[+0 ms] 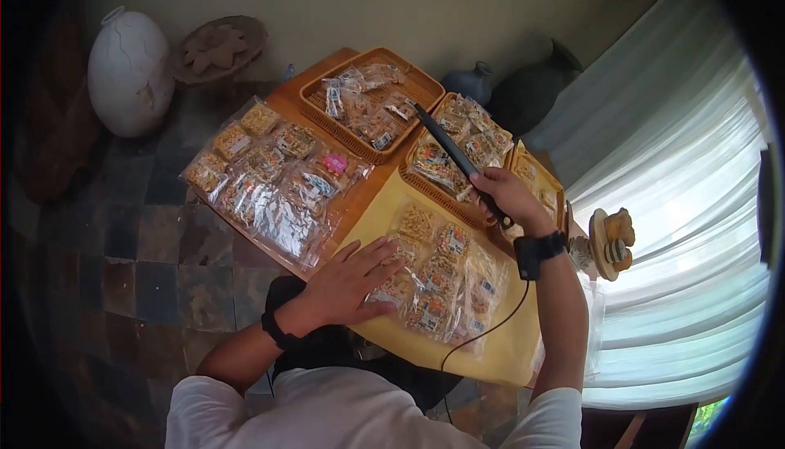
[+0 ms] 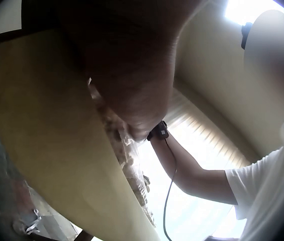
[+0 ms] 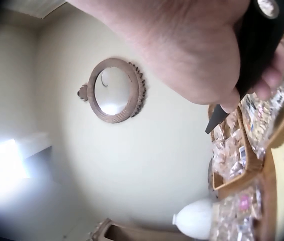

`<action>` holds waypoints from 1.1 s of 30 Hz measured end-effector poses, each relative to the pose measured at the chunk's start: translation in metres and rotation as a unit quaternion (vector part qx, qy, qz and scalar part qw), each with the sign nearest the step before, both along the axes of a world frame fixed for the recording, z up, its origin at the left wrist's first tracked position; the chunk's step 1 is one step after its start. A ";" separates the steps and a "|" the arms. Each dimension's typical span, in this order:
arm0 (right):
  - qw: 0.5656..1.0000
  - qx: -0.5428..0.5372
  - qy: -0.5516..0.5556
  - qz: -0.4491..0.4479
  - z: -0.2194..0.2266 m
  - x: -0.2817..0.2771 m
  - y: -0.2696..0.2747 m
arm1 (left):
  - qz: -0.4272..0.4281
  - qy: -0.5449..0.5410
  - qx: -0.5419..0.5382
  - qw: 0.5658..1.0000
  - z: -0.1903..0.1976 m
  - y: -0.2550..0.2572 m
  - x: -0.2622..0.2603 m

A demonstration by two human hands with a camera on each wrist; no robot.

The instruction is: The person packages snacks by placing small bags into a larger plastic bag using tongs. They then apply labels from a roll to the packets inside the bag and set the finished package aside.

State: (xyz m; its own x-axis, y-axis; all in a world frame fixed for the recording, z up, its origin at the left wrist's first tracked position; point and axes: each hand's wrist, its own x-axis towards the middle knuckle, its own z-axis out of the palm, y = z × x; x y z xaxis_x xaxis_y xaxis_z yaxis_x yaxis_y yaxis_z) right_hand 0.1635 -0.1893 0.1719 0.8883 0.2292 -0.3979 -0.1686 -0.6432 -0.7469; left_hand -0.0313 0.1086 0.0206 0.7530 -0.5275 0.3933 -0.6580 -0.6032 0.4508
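My left hand [image 1: 347, 281] lies with straight, spread fingers on the left edge of a large clear bag [image 1: 437, 273] that holds several packs of nut or grain snacks. Beneath that bag is a yellow sheet [image 1: 372, 216] on the wooden table. My right hand [image 1: 513, 194] grips a long black tool [image 1: 448, 142] by its near end, above the baskets on the right. The tool tapers to a flat tip, and a round silver disc [image 3: 268, 7] shows on it in the right wrist view; I cannot tell its kind.
A second bag of snack packs [image 1: 274, 175] lies on the table's left. Wicker baskets [image 1: 380, 154] of wrapped snacks line the back. A white vase [image 1: 131, 77] and dark jars [image 1: 531, 85] stand beyond, and a white curtain [image 1: 670, 302] hangs at right. A cable [image 1: 499, 321] trails from the right wrist.
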 end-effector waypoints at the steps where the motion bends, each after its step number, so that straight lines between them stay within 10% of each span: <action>1: 1.000 -0.001 -0.005 0.005 0.000 0.026 0.009 | 0.005 -0.005 -0.001 1.000 -0.001 0.001 0.000; 7: 0.927 -0.308 -0.149 0.155 0.022 0.113 0.044 | -0.011 0.011 -0.047 0.999 -0.007 0.006 0.002; 9: 0.783 -0.474 -0.339 0.218 0.037 0.103 0.060 | -0.011 0.010 -0.064 0.998 -0.010 0.006 0.004; 13: 0.881 -0.413 -0.177 0.146 0.056 0.142 0.067 | -0.020 0.009 -0.080 0.997 -0.011 0.008 0.006; 20: 0.829 -0.513 -0.157 0.158 0.057 0.181 0.093 | -0.020 0.006 -0.086 0.996 -0.013 0.009 0.006; 30: 0.989 -0.141 0.025 0.048 0.048 0.189 0.031 | -0.015 0.005 -0.088 0.996 -0.015 0.008 0.006; 33: 0.972 -0.224 -0.036 0.069 0.030 0.177 0.042 | -0.013 0.007 -0.074 0.997 -0.013 0.008 0.004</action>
State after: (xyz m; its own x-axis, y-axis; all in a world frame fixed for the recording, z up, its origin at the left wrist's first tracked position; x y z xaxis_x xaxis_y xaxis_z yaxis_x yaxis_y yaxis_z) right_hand 0.3407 -0.1475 0.2018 0.8902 0.1670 -0.4240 -0.0152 -0.9190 -0.3939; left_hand -0.0273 0.1164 0.0073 0.7461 -0.4840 0.4572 -0.6652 -0.5119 0.5436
